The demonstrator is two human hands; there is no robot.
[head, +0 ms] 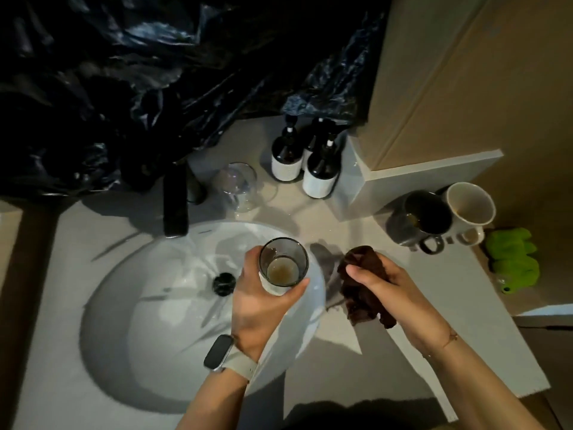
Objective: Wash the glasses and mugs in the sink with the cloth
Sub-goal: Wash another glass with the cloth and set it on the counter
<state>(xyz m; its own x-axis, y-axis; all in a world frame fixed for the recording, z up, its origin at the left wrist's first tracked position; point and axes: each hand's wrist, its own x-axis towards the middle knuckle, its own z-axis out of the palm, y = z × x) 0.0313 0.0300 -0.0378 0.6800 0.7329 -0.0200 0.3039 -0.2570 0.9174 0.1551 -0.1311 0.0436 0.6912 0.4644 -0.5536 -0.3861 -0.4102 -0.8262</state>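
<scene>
My left hand (263, 301) grips a smoky drinking glass (283, 263) upright over the right side of the white sink basin (124, 305); brownish residue lies in its bottom. My right hand (390, 293) holds a bunched dark brown cloth (361, 283) over the counter, just right of the glass. A clear stemmed glass (237, 186) lies tipped behind the basin. At the right stand a dark mug (424, 221) and a white mug (469, 207), side by side.
Water runs from the black faucet (176, 203) toward the drain (224, 283). Three dark pump bottles (319, 169) stand at the back. A green sponge-like item (513, 259) lies at the counter's right edge. Black plastic sheeting (155, 72) covers the wall behind.
</scene>
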